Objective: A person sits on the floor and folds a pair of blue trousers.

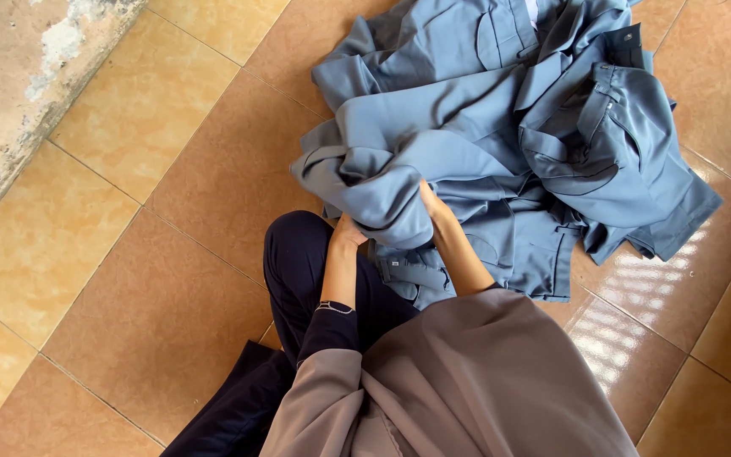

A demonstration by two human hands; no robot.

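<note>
wall: one worn pinkish plaster wall (pixel 10 101) along the far left edge, paint flaking.
floor: glossy orange-brown ceramic tile floor (pixel 129 279), glare patches on the right.
left hand: one left hand (pixel 347 233), over the dark-trousered knee, fingers tucked under the near edge of the cloth; looks closed on a fold, grip mostly hidden.
right hand: one right hand (pixel 433 206), just beside the left, fingers curled and pinching a fold of the same cloth.
garments: heap of crumpled grey-blue fabric uniform garments (pixel 509 144), on the floor straight ahead of the knees, centre to upper right; more than one piece, exact count cannot be told. Near edge touches the lap.
clothing: one grey-mauve draped cloth (pixel 484 381) at bottom centre.
</note>
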